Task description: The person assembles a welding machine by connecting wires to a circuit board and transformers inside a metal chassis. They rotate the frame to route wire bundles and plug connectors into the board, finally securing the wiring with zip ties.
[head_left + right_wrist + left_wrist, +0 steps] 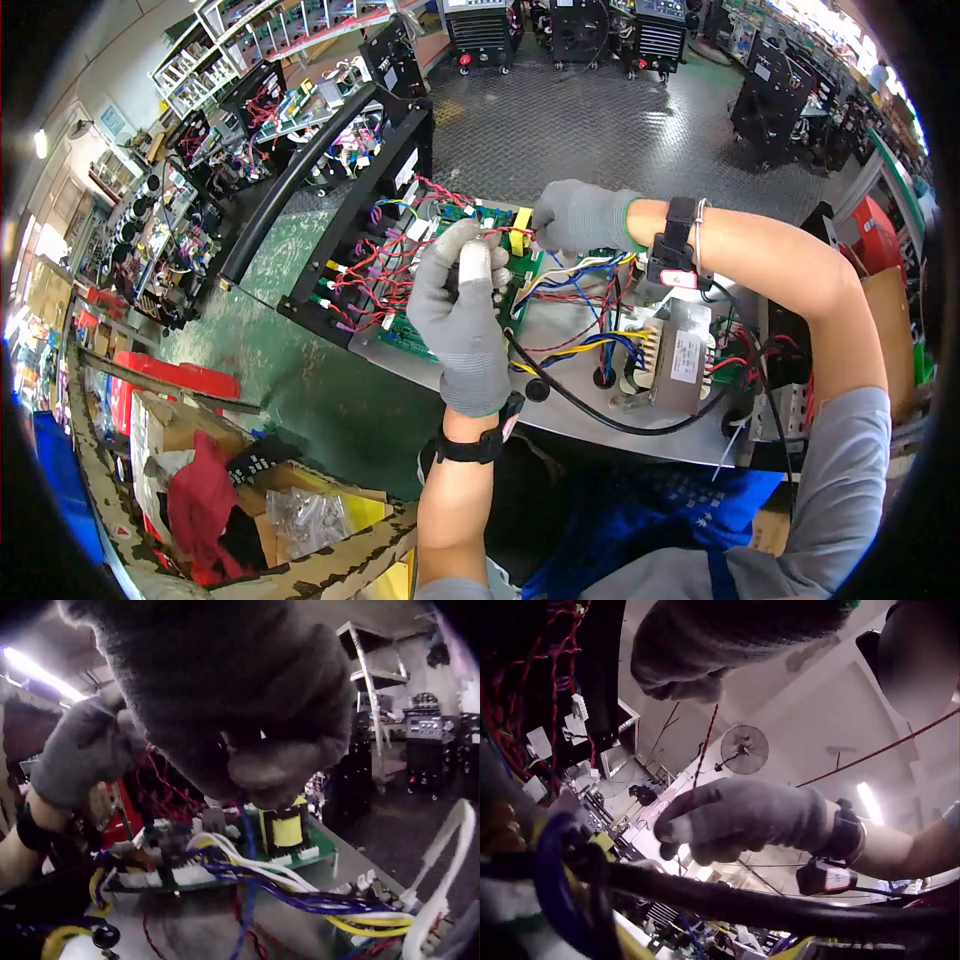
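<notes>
Both hands wear grey gloves and meet above a green circuit board [319, 851] on an open metal chassis [420, 365]. A twisted red-and-black wire [706, 750] runs between them. My left hand [460, 295] pinches one part of it with thumb and fingers. Just to the right, my right hand [585, 215] grips another part with curled fingers. Below the hands, a yellow-wrapped transformer [286, 831] stands on the board. In the right wrist view, the right hand's own fingers hide its end of the wire.
Blue, white and yellow wires [575, 275] cross the chassis toward a labelled metal-cased part [686, 358]. A black cable [600, 415] loops along the near edge. The black panel [350, 240] with a long handle stands at left. A cardboard box [330, 570] sits lower left.
</notes>
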`<state>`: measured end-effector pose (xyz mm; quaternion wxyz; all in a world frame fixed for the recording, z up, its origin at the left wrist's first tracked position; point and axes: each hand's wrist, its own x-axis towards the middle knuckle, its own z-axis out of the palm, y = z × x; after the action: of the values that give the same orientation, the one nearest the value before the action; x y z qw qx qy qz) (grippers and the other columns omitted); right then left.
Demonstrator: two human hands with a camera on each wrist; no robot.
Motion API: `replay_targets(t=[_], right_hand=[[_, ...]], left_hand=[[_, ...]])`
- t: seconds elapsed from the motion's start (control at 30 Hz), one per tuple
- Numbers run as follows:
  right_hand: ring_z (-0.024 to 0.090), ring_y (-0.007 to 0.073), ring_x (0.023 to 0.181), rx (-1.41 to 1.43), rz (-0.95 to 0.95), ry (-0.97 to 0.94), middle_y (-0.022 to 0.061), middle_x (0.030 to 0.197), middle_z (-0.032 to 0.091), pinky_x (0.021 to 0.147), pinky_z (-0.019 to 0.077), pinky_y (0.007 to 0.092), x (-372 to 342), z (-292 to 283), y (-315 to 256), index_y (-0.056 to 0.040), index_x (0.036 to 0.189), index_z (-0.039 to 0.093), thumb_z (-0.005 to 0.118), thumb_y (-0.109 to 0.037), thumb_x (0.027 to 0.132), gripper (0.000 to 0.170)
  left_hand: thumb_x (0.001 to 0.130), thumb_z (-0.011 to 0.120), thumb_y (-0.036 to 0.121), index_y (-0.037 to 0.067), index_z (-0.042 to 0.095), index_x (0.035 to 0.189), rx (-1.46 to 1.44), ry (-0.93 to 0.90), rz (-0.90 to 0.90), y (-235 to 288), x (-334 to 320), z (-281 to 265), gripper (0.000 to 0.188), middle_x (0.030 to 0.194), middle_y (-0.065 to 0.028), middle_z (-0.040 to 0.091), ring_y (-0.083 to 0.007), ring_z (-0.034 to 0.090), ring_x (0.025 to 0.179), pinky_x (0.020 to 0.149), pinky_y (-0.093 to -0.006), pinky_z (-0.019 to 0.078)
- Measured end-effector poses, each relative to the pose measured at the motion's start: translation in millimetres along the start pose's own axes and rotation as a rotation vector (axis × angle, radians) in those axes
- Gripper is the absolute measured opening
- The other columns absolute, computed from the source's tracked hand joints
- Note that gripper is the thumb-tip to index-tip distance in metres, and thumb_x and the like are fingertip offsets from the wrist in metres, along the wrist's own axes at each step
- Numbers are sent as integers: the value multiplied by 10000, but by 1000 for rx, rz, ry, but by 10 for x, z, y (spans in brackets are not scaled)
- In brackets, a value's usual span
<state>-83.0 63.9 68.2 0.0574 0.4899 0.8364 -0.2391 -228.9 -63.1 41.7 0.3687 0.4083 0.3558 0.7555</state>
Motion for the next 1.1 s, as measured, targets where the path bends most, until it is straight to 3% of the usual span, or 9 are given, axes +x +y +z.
replay_targets(t=[0.17, 0.33, 0.47, 0.7, 0.77, 0.83, 0.97, 1.07, 1.1], right_hand=[[698, 205, 633, 99, -225, 86, 157, 765, 697, 593, 553, 317, 124, 197, 144, 11, 965, 701, 690, -221, 833, 267], [603, 241, 662, 258, -217, 92, 174, 753, 631, 632, 480, 353, 207, 297, 366, 25, 903, 650, 657, -157, 814, 203], [619, 158, 669, 475, -106, 76, 106, 733, 646, 612, 480, 312, 51, 247, 339, 35, 923, 665, 542, -83, 850, 185], [641, 108, 731, 815, -73, -152, 99, 919, 680, 645, 533, 255, 1, 207, 379, 61, 1096, 638, 527, -114, 921, 271], [642, 116, 753, 428, -538, -134, 93, 981, 676, 686, 549, 256, 133, 232, 611, 49, 1116, 633, 544, -140, 934, 277], [639, 116, 756, 787, -163, -326, 82, 970, 678, 697, 551, 262, -4, 99, 452, 41, 1112, 639, 552, -149, 931, 276], [628, 115, 720, 500, -15, -371, 59, 939, 680, 621, 514, 316, 11, -51, 326, 55, 1107, 633, 560, -194, 944, 306], [617, 255, 673, -122, -774, -24, 102, 774, 642, 592, 490, 377, 346, 205, 545, -53, 913, 672, 632, -159, 828, 141], [622, 297, 675, -328, -1075, 124, 118, 760, 636, 592, 487, 391, 458, 294, 624, -71, 881, 673, 640, -160, 804, 122]], left_hand=[[928, 574, 44, -23, 638, 1122, 112, -100, -140, -83, -45, 8, 214, 910, -50, 663, -78, 601, 781, 675, -231, 501], [899, 606, 79, 8, 650, 1068, 954, -113, 357, -152, -194, -171, 189, 871, -129, 691, -232, 668, 729, 663, -316, 536], [883, 564, 182, 112, 657, 1044, 1449, -368, 16, -286, -362, -157, 198, 853, -137, 668, -334, 661, 779, 677, -468, 530], [781, 635, 175, 84, 602, 999, 1545, -693, 154, -469, -607, 1, 238, 834, -77, 618, -271, 635, 808, 662, -404, 507], [750, 648, 168, 104, 593, 969, 1580, -698, 135, -481, -705, 63, 235, 824, -68, 619, -258, 639, 810, 647, -397, 506], [745, 648, 162, 104, 593, 969, 1537, -748, 41, -439, -698, 97, 237, 819, -69, 616, -264, 638, 813, 646, -396, 505], [721, 665, 117, 94, 598, 991, 1381, -580, 152, -317, -593, 133, 280, 990, -130, 593, -295, 633, 816, 636, -398, 509], [692, 666, 51, 90, 611, 1014, 1255, -344, 343, -277, -434, 85, 328, 1209, -183, 508, -318, 625, 813, 646, -405, 514], [760, 641, 127, 80, 592, 1071, 1322, -359, 259, -376, -446, 60, 318, 1032, -147, 527, -297, 608, 723, 578, -394, 498]])
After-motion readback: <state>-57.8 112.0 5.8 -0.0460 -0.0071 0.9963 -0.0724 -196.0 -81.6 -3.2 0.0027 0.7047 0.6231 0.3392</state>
